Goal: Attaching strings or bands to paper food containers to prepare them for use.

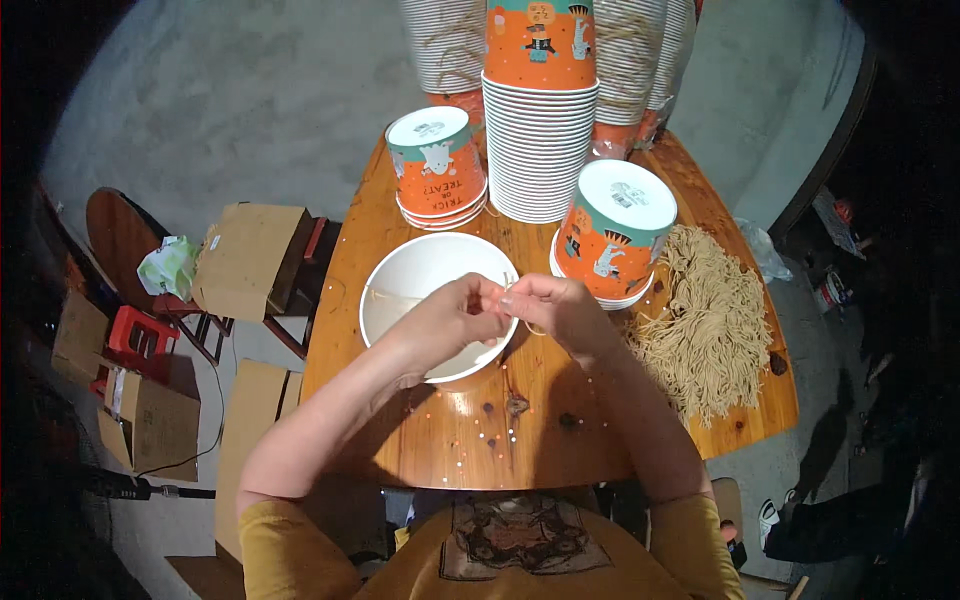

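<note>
A white paper bucket (397, 268) lies tipped on the table with its open mouth toward me. At its right rim my left hand (452, 318) and my right hand (562, 312) meet, fingertips pinched together on a thin beige cord (538, 331). A short cord end sticks up between the fingers, and a small loop hangs under the right hand. Just where the cord passes through the bucket wall is hidden by my fingers. Right of my right hand lies a large pile of loose beige cords (705, 335).
Behind the bucket rises a tall stack of nested orange-and-green buckets (540, 150). Upside-down buckets stand at the left (437, 165) and right (612, 235), with more wrapped stacks (445, 45) farther back. Small pale dots lie on the wooden table (470, 460). Cardboard boxes (250, 255) stand left of it.
</note>
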